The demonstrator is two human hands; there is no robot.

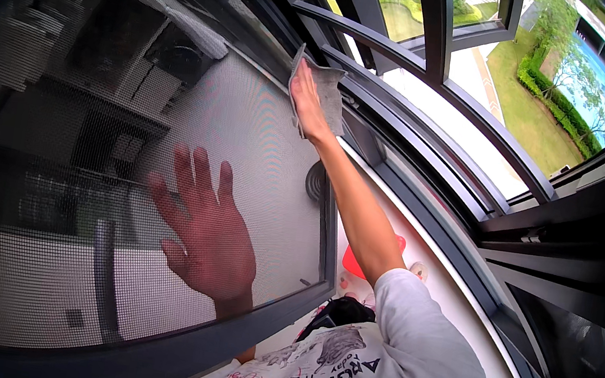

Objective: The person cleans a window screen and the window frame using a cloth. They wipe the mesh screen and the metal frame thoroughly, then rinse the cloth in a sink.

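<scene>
My left hand (pixel 215 235) shows darkened through the mesh of a framed window screen (pixel 248 135), its fingers spread apart. It looks held up flat at the mesh; whether the palm touches it I cannot tell. Farther off, my right arm stretches up to the grey window frame (pixel 387 166). There my right hand (pixel 308 105) holds a grey cloth (pixel 329 94) against the frame beside the screen's edge. Its fingers lie extended along the cloth, and part of the cloth sticks out past the hand on both sides.
An opened window sash (pixel 440 92) with dark bars stands at the upper right, with lawn (pixel 537 117) and hedges outside far below. Below my right arm, a red object (pixel 357 265) is partly hidden on the pale floor. Furniture shows dimly through the mesh at the left.
</scene>
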